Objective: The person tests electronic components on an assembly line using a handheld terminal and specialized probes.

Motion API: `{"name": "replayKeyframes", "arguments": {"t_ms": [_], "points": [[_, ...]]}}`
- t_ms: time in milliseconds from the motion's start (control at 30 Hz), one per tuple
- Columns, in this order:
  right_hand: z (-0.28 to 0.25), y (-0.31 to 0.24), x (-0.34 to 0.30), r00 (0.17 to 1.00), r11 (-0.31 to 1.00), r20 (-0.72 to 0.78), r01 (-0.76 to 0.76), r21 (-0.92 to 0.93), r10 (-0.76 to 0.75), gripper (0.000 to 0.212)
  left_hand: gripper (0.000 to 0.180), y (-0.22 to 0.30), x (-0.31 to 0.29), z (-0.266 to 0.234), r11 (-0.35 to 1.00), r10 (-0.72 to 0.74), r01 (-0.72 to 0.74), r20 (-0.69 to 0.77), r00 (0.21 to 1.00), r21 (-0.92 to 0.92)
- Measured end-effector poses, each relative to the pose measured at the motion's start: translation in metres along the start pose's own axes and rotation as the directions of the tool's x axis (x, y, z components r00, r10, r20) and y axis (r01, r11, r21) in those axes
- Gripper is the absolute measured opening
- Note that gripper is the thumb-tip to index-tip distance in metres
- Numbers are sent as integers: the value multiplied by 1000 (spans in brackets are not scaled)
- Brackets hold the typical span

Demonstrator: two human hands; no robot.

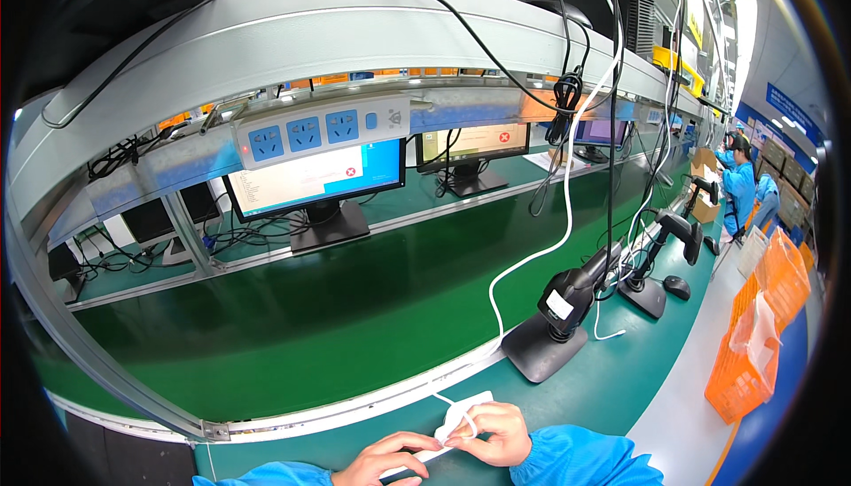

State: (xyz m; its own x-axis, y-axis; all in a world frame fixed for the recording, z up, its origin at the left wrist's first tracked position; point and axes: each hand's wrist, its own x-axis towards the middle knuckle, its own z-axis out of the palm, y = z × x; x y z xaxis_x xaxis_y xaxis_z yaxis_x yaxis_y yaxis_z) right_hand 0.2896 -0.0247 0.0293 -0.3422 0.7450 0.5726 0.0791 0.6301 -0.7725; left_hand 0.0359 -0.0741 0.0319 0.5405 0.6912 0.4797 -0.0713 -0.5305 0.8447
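Observation:
At the bottom middle, my left hand (383, 461) and my right hand (493, 434) meet over a white, flat, elongated object (481, 398), whose kind I cannot make out. A white cable (442, 398) loops over it. My right thumb and fingers pinch a small white part of that cable beside the object's end. My left hand is closed round the object's near part, with its fingertips close to the right fingers. The fingers and palms hide much of the object. Both forearms wear blue sleeves.
A black handheld scanner on a stand (567, 300) is just ahead on the right, with a second scanner (660, 242) and a mouse (676, 287) beyond. Orange baskets (740, 380) stand at right. Cables hang from the shelf (355, 7). Past the white rail (372, 406) are monitors (319, 180); coworkers (737, 186) stand far right.

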Motion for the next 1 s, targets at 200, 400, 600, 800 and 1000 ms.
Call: {"name": "replayKeyframes", "arguments": {"t_ms": [200,400,600,800,1000], "points": [[-2,-10,6,968,977,-251,65,204,-12,13,8,-1,1,0,1000,10,-10,-4,1000,-11],[-1,5,8,936,994,-353,43,100,-5,16,7,-1,-1,1,1000,-6,6,-16,1000,18],[-2,20,16,894,989,-424,-128,68,145,20,7,-2,-2,0,999,15,-15,-21,1000,30],[-4,35,20,879,920,-304,-294,258,366,16,7,-3,-3,-1,999,35,-34,-33,999,39],[-5,35,16,834,787,-159,-412,459,529,11,7,-1,-2,2,996,63,-60,-35,997,60]]}}
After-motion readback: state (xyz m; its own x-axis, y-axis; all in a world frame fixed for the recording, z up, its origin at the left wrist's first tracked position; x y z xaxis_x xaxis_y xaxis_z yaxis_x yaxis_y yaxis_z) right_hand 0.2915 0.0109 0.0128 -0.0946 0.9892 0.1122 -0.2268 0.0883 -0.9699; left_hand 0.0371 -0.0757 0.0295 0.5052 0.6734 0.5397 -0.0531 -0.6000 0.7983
